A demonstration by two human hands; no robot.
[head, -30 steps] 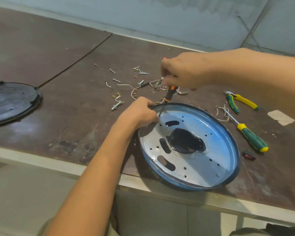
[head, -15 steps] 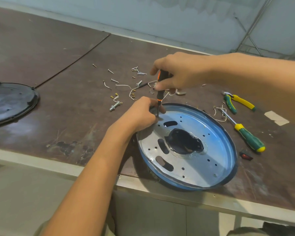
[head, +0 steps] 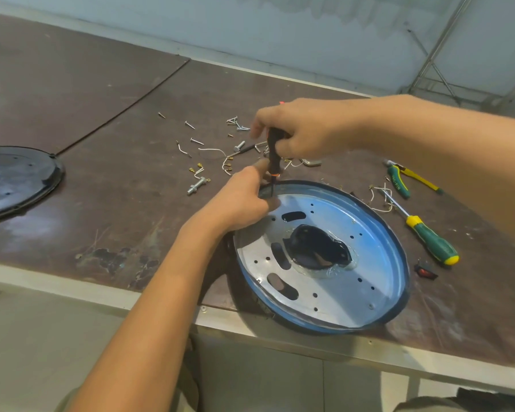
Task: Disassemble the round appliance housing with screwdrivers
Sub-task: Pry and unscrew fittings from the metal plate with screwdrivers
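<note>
The round housing (head: 378,281), a shiny metal disc with a blue-black rim and a dark central hole, lies at the table's front edge. My right hand (head: 304,129) grips the handle of a black and orange screwdriver (head: 272,157) that stands nearly upright, its tip down at the housing's far left rim. My left hand (head: 241,200) curls over that same rim and pinches around the screwdriver's shaft near the tip. The screw under the tip is hidden by my fingers.
Loose screws, bolts and wire bits (head: 211,150) lie scattered behind the housing. A green and yellow screwdriver (head: 428,236), green and yellow pliers (head: 405,178) and a small red switch (head: 425,272) lie to the right. A dark round cover (head: 15,176) sits at the far left.
The screwdriver has gone from tilted to nearly upright, and my right hand has shifted on its handle. My left hand stays at the rim, steadying the tip.
</note>
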